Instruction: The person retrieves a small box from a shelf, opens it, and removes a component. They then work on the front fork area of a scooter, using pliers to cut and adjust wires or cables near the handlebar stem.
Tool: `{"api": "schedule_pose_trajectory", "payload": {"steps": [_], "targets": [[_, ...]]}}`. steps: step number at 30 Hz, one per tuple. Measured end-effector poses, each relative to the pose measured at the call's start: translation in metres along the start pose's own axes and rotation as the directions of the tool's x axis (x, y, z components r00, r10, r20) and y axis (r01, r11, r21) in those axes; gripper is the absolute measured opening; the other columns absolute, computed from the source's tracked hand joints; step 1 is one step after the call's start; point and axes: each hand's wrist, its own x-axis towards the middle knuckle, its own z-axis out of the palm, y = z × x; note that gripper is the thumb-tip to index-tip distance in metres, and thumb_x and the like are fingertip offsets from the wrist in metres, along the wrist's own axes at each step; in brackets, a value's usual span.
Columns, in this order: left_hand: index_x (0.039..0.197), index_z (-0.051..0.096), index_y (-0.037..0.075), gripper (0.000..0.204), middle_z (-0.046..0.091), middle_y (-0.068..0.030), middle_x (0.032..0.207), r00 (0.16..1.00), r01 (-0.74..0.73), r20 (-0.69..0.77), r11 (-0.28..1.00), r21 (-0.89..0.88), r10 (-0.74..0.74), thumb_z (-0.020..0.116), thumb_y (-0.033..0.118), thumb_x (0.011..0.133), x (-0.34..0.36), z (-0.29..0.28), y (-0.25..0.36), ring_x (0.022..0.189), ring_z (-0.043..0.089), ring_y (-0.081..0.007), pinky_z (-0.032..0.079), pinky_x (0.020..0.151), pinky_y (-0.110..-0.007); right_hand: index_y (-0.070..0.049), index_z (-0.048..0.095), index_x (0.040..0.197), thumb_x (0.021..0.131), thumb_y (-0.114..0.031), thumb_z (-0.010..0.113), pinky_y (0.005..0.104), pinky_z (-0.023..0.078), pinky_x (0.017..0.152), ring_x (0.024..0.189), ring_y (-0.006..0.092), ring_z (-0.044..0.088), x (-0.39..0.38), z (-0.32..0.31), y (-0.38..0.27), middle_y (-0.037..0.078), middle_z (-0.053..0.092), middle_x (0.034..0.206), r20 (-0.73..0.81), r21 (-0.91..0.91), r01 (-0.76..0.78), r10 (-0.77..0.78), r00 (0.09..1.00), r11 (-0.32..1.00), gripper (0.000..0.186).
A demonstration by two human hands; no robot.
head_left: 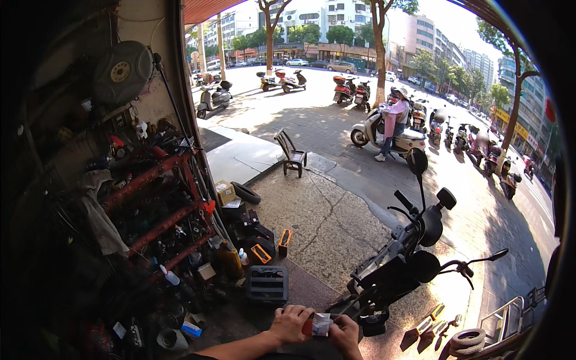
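At the lower edge, my left hand (291, 324) and my right hand (345, 336) come together around a small packet (322, 324). Its visible face is whitish with a red part at the left side. The fingers of my left hand close on the red side. My right hand grips the opposite end, its thumb uppermost. What lies inside the packet I cannot make out. Just beyond my hands is a dark electric scooter (396, 270) with its handlebar and mirrors. A grey plastic case (267, 284) sits on the floor ahead of my left hand.
A red metal rack (159, 180) crammed with parts and tools fills the left side. Boxes, bottles and a tyre (246, 192) lie beside it. Ahead stands a small wooden chair (291, 153). Outside, a person (396, 120) is by a white scooter (369, 133). More tyres (467, 342) lie lower right.
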Motion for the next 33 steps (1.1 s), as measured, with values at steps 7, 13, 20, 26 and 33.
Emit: {"api": "schedule_pose_trajectory", "payload": {"steps": [7, 13, 20, 26, 33], "targets": [[0.140, 0.055, 0.018, 0.080, 0.057, -0.0080, 0.135, 0.992, 0.123, -0.039, 0.992, 0.030, -0.122, 0.082, 0.046, 0.070, 0.008, 0.004, 0.021, 0.130, 0.051, -0.0300, 0.036, 0.107, -0.048, 0.006, 0.071, 0.092, 0.082, -0.003, 0.062, 0.0286, 0.054, 0.067, 0.072, 0.0124, 0.067, 0.028, -0.021, 0.009, 0.011, 0.073, 0.081, 0.088, 0.147, 0.023, -0.036, 0.996, 0.989, 0.016], [0.141, 0.055, 0.018, 0.081, 0.056, -0.0085, 0.136, 0.982, 0.179, -0.070, 0.983, 0.035, -0.176, 0.082, 0.045, 0.070, 0.011, 0.007, 0.037, 0.130, 0.050, -0.0299, 0.035, 0.107, -0.049, 0.006, 0.068, 0.090, 0.083, -0.003, 0.064, 0.0274, 0.052, 0.065, 0.070, 0.0115, 0.064, 0.041, -0.034, 0.026, 0.008, 0.070, 0.075, 0.140, 0.164, 0.027, -0.051, 0.989, 0.986, 0.012], [0.143, 0.053, 0.019, 0.083, 0.056, -0.0092, 0.138, 0.977, 0.202, -0.078, 0.979, 0.027, -0.199, 0.082, 0.046, 0.070, 0.014, 0.010, 0.052, 0.132, 0.049, -0.0314, 0.035, 0.108, -0.049, 0.004, 0.066, 0.085, 0.083, -0.004, 0.065, 0.0279, 0.050, 0.062, 0.067, 0.0099, 0.060, 0.043, -0.054, 0.014, 0.007, 0.066, 0.071, 0.131, 0.148, 0.073, -0.092, 0.987, 0.986, 0.008], [0.141, 0.054, 0.017, 0.085, 0.057, -0.0091, 0.135, 0.981, 0.176, -0.088, 0.984, -0.008, -0.176, 0.085, 0.046, 0.067, 0.019, 0.010, 0.062, 0.130, 0.050, -0.0319, 0.037, 0.108, -0.049, 0.003, 0.064, 0.083, 0.085, -0.003, 0.064, 0.0267, 0.048, 0.062, 0.069, 0.0084, 0.057, 0.033, -0.074, -0.002, 0.003, 0.064, 0.074, 0.089, 0.269, 0.007, -0.032, 0.996, 0.963, 0.006], [0.137, 0.057, 0.015, 0.084, 0.059, -0.0100, 0.131, 0.984, 0.113, -0.143, 0.992, 0.058, -0.103, 0.086, 0.046, 0.065, 0.023, 0.009, 0.069, 0.126, 0.052, -0.0318, 0.038, 0.106, -0.048, 0.003, 0.062, 0.087, 0.088, -0.002, 0.065, 0.0263, 0.052, 0.068, 0.076, 0.0098, 0.061, 0.030, -0.085, -0.011, 0.004, 0.065, 0.078, 0.138, 0.382, -0.132, 0.084, 0.987, 0.915, 0.006]]}}
